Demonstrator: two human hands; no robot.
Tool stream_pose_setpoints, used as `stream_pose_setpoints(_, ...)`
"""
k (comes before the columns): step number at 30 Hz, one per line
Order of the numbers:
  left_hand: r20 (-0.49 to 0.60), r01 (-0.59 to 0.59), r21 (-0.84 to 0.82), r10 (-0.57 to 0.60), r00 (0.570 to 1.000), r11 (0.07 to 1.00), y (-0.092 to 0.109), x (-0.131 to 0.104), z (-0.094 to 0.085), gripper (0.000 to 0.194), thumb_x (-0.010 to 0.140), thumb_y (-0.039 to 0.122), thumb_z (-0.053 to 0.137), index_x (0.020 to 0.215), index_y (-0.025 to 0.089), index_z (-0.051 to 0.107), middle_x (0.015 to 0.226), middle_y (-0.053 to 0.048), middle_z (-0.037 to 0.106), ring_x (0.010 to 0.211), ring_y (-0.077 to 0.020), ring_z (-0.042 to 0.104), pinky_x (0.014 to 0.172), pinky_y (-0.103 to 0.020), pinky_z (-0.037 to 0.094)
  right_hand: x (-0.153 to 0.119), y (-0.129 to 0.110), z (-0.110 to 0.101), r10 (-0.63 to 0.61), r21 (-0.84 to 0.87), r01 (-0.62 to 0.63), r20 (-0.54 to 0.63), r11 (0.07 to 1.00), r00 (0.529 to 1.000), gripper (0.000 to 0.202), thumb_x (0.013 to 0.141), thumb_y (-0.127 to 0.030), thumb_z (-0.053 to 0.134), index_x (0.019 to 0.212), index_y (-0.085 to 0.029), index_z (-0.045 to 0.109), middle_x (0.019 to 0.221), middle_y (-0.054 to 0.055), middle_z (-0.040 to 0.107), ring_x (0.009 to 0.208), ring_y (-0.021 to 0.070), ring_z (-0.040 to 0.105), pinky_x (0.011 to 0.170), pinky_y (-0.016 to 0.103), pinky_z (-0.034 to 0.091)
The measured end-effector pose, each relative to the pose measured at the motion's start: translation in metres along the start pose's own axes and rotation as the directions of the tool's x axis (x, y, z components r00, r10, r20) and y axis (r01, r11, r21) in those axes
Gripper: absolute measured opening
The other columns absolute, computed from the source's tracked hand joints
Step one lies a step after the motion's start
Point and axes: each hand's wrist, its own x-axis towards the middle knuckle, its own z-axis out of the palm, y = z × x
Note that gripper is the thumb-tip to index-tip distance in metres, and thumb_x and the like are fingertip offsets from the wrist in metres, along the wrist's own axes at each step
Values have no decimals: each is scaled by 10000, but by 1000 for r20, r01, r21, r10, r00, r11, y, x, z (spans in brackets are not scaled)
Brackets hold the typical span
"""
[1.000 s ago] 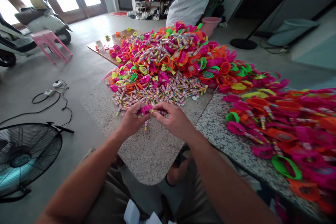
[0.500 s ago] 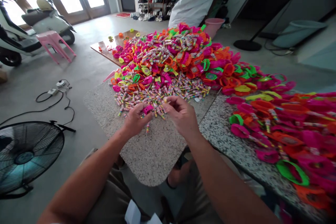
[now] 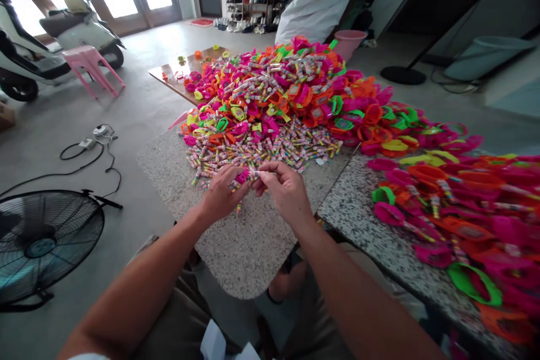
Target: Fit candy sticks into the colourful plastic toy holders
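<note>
My left hand is closed on a magenta plastic toy watch above the near edge of the pile. Close against it, my right hand pinches a small candy roll in a printed clear wrapper, its end touching the watch. Fingers hide part of both. Many more wrapped candy rolls lie just beyond my hands on the speckled stone table. Behind them rises a heap of pink, orange, green and yellow toy watches. One candy roll lies beneath my left hand.
On a second stone bench to the right, toy watches with candy rolls are spread. A floor fan stands at left, near a power cord. Further back are a pink stool, a scooter and a white sack.
My right hand has moved left and brought the candy roll up against the watch in my left hand. The view has shifted slightly.
</note>
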Motion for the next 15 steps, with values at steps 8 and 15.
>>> stream_pose_setpoints(8,-9,7,59,-6,1000,998,1,-1,1,200,1039,389,606,1035,196,656,951,-76,689,952,-223,636,889,-369,519,-8,-4,4,-38,-146,35,-17,989,999,153,915,-363,688,976,-232,738,670,-4,714,554,163,660,566,303,552)
stream_pose_setpoints(15,6,-44,143,44,999,989,0,-2,1,177,1056,371,582,1079,206,644,968,-73,680,974,-225,642,889,-364,524,-11,-5,3,-69,-201,71,19,977,997,157,926,-373,700,990,-248,772,667,-8,724,561,173,675,577,313,551)
